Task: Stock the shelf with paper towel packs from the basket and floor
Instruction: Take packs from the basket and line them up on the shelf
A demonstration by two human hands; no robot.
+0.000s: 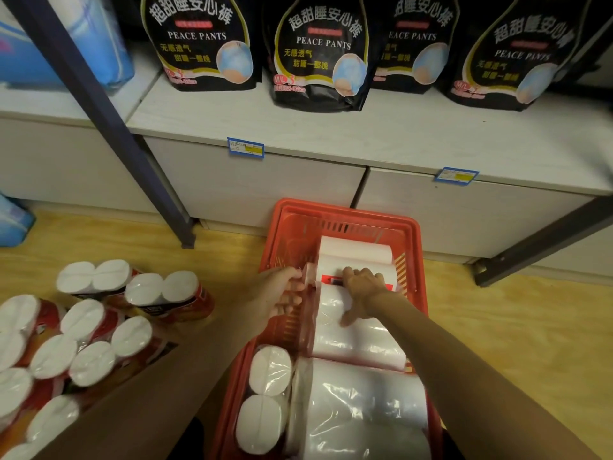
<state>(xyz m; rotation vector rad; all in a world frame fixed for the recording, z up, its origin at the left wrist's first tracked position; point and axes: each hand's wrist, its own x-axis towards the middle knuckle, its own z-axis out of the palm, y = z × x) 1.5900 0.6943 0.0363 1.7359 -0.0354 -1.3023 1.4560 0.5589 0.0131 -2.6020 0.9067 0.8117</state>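
Note:
A red plastic basket stands on the floor against the shelf base, filled with clear-wrapped white paper towel packs. My left hand grips the left end of the upper pack. My right hand lies on top of that same pack, fingers spread over its red label. Another large pack fills the near end of the basket, and a pack standing on end sits at the near left. Several more red-wrapped packs stand on the floor to the left.
The white shelf above the basket carries a row of black "Peace Pants" bags and two blue price tags. A dark blue shelf post slants down to the wooden floor. Blue packages sit at the far left.

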